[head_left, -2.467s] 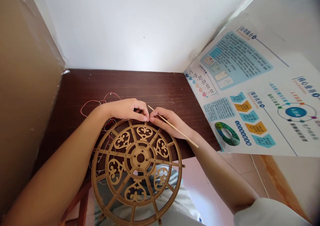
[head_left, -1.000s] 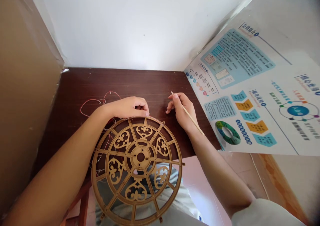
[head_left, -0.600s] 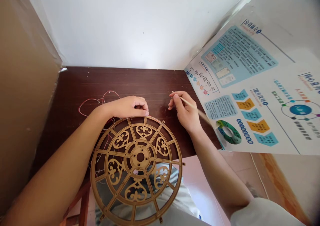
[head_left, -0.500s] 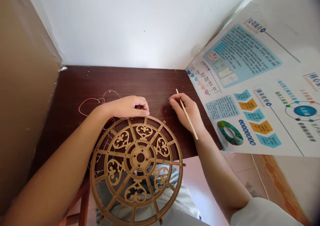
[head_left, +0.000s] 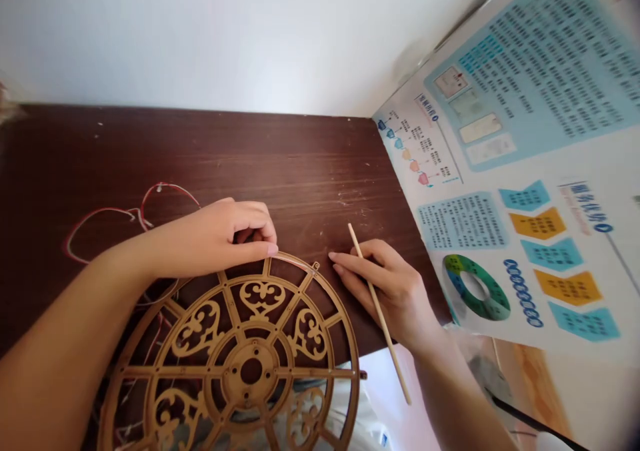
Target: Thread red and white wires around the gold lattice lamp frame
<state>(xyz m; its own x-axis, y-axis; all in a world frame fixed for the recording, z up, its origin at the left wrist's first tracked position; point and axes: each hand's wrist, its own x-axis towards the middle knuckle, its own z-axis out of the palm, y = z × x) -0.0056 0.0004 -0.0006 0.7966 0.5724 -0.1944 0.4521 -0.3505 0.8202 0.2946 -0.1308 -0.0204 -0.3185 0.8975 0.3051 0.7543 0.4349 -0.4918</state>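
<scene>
A round gold filigree frame [head_left: 235, 364] lies on the near edge of the dark wooden table [head_left: 225, 164] and hangs over it toward me. My left hand [head_left: 220, 238] is curled shut on the frame's far rim. My right hand [head_left: 390, 288] rests to the right of the rim, holding a thin wooden stick [head_left: 380, 318] that runs from the tabletop back past my wrist. Its fingers point left toward the rim. Thin red wire [head_left: 125, 214] loops on the table left of my left hand and passes under the frame.
A printed poster [head_left: 520, 191] with blue text blocks and coloured diagrams leans along the table's right edge. A white wall [head_left: 225, 38] closes off the back of the table. Pale floor [head_left: 385, 398] shows below the near edge.
My right hand with the stick has come down and nearer the frame's rim. The view has dropped closer to the table. My left hand has kept its hold on the rim.
</scene>
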